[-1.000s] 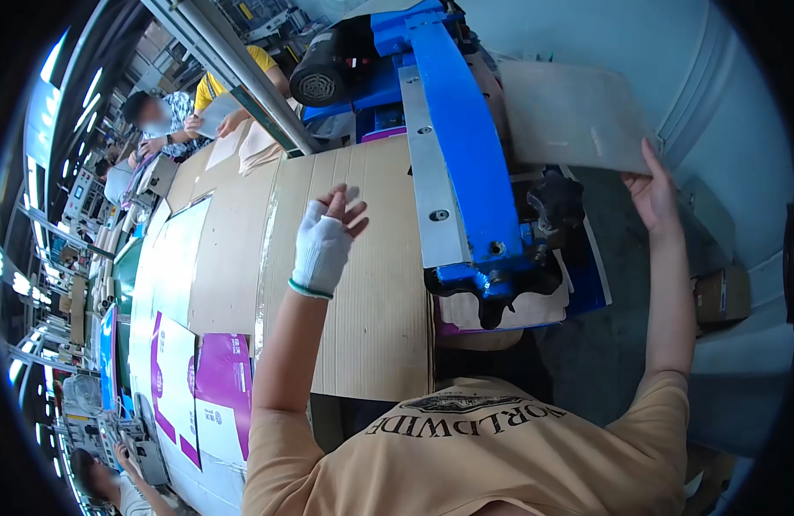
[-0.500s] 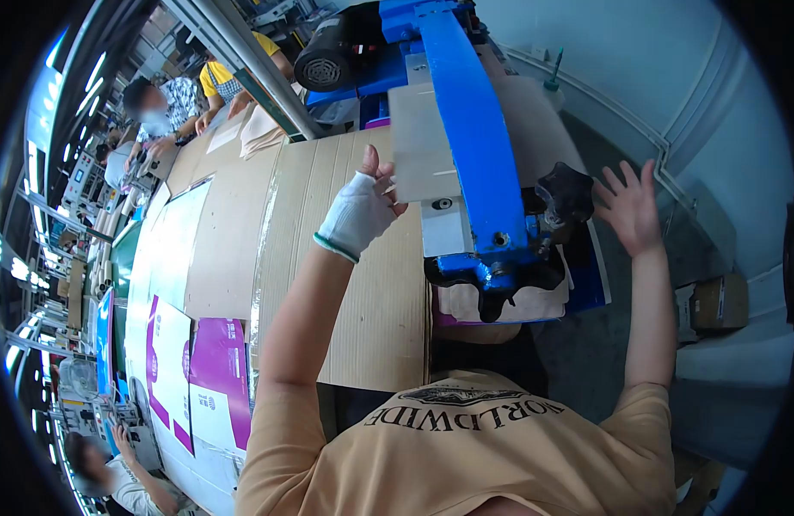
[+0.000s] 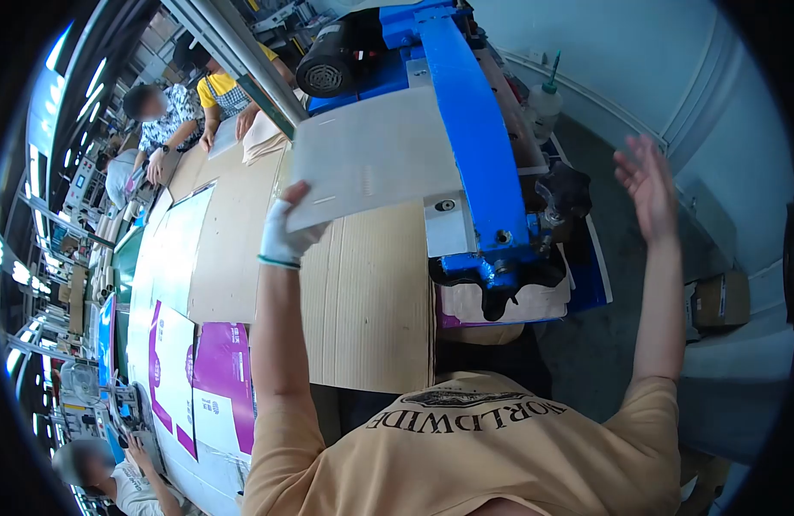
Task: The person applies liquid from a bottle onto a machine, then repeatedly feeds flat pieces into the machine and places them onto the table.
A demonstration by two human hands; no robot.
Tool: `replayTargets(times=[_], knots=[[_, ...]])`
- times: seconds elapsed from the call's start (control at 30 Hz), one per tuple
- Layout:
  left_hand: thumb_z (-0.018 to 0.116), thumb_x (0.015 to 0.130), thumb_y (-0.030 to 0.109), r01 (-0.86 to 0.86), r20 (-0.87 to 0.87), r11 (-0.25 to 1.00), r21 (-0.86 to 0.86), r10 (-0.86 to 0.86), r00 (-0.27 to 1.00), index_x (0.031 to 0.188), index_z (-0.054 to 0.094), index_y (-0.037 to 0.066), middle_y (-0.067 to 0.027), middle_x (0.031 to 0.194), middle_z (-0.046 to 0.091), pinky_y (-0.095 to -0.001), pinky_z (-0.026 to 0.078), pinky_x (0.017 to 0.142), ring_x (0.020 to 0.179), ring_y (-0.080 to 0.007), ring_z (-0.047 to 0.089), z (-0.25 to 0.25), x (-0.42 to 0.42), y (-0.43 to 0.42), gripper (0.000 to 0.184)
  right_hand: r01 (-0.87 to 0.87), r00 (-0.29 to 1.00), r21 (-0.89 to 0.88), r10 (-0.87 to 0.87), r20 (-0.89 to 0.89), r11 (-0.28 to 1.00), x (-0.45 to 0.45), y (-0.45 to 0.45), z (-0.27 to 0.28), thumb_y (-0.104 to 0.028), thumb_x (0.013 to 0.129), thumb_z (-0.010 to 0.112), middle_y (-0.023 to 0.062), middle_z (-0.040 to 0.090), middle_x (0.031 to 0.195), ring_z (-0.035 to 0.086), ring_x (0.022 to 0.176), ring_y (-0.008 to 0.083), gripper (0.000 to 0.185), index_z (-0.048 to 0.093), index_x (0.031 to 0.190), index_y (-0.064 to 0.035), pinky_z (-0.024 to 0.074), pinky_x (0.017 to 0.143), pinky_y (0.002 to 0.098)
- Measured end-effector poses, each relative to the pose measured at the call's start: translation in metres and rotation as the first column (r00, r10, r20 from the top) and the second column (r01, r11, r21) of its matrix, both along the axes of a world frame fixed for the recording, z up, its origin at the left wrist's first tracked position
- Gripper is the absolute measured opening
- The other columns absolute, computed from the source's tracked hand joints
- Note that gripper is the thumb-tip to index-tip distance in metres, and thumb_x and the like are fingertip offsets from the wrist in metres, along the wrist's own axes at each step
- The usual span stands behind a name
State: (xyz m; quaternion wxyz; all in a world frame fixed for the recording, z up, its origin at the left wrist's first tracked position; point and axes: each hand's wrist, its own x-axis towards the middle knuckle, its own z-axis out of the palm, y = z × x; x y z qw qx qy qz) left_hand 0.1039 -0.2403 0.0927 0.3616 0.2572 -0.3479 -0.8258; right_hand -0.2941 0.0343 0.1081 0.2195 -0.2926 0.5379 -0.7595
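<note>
My left hand (image 3: 289,225), in a white glove with bare fingertips, grips the lower left corner of a pale, translucent sheet (image 3: 371,155). The thumb lies on top of the sheet. The sheet's right edge runs under the blue arm (image 3: 474,129) of a machine. To the right of the machine my right hand (image 3: 648,187) is raised, bare, with its fingers apart and nothing in it. Black star-shaped knobs (image 3: 562,191) sit at the near end of the blue arm, over a metal plate (image 3: 449,225).
Cardboard (image 3: 371,301) covers the table left of the machine, with purple and white printed sheets (image 3: 222,378) farther left. A motor (image 3: 326,69) and metal post (image 3: 233,60) stand beyond. A bottle (image 3: 545,107) is behind the arm. Several people sit along the left side.
The sheet has passed from the right of the blue arm to its left. My left hand has taken hold of it, and my right hand has let go.
</note>
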Motion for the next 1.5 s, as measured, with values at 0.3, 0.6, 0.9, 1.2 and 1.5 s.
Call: replayTargets(times=[0.3, 0.6, 0.9, 1.2, 1.5], knots=[[0.053, 0.079, 0.023, -0.11, -0.142, 0.893, -0.436, 0.052, 0.989, 0.111, 0.043, 0.0, -0.0162, 0.106, 0.051, -0.0336, 0.048, 0.077, 0.095, -0.0269, 0.053, 0.098, -0.034, 0.019, 0.041, -0.552, 0.829, -0.057, 0.539, -0.151, 0.832, 0.051, -0.046, 0.11, -0.045, 0.087, 0.035, 0.0075, 0.049, 0.111, 0.05, 0.097, 0.0162, 0.053, 0.04, 0.119, -0.0028, 0.0398, 0.085, 0.0302], [0.052, 0.082, 0.035, -0.14, 0.103, 0.689, -0.711, 0.299, 0.949, 0.118, 0.034, -0.001, -0.0127, 0.116, 0.041, -0.0356, 0.038, 0.085, 0.101, -0.0243, 0.046, 0.097, -0.081, 0.046, 0.055, -0.156, 0.98, 0.008, 0.154, 0.129, 0.988, -0.004, -0.011, 0.077, -0.021, 0.08, 0.055, -0.0013, 0.054, 0.089, 0.05, 0.078, 0.0072, 0.026, 0.052, 0.103, -0.0088, 0.0386, 0.063, 0.0198], [0.055, 0.081, 0.025, -0.106, 0.272, 0.986, -0.128, 0.138, 0.952, 0.099, 0.046, 0.007, -0.007, 0.102, 0.05, -0.0312, 0.043, 0.068, 0.082, -0.0173, 0.051, 0.011, -0.05, 0.039, 0.027, -0.267, 0.949, 0.146, 0.233, 0.215, 0.953, -0.033, -0.007, 0.008, -0.024, 0.078, 0.057, -0.0009, 0.054, 0.091, 0.05, 0.085, 0.008, 0.03, 0.053, 0.102, -0.0059, 0.039, 0.07, 0.0222], [0.057, 0.078, 0.038, 0.085, 0.254, 0.992, 0.092, -0.106, 0.961, 0.079, 0.05, 0.01, -0.0042, 0.089, 0.054, -0.0289, 0.041, 0.067, 0.076, -0.0162, 0.049, 0.007, -0.09, 0.049, 0.029, -0.242, 0.968, 0.441, 0.244, 0.055, 0.864, -0.008, -0.021, 0.01, -0.068, 0.075, 0.027, 0.0184, 0.008, 0.137, 0.023, 0.124, 0.0303, 0.091, -0.011, 0.132, -0.0092, 0.032, 0.09, 0.0411], [0.055, 0.077, 0.015, 0.123, -0.011, 0.982, 0.142, -0.123, 0.992, 0.092, 0.052, 0.001, -0.0088, 0.095, 0.051, -0.0273, 0.042, 0.079, 0.092, -0.0184, 0.049, 0.001, -0.063, 0.031, 0.021, -0.235, 0.963, 0.126, 0.213, 0.168, 0.964, -0.046, 0.075, -0.062, -0.048, 0.085, 0.034, 0.0181, 0.002, 0.138, 0.018, 0.124, 0.0345, 0.07, -0.002, 0.133, -0.0119, 0.0219, 0.098, 0.0493]])
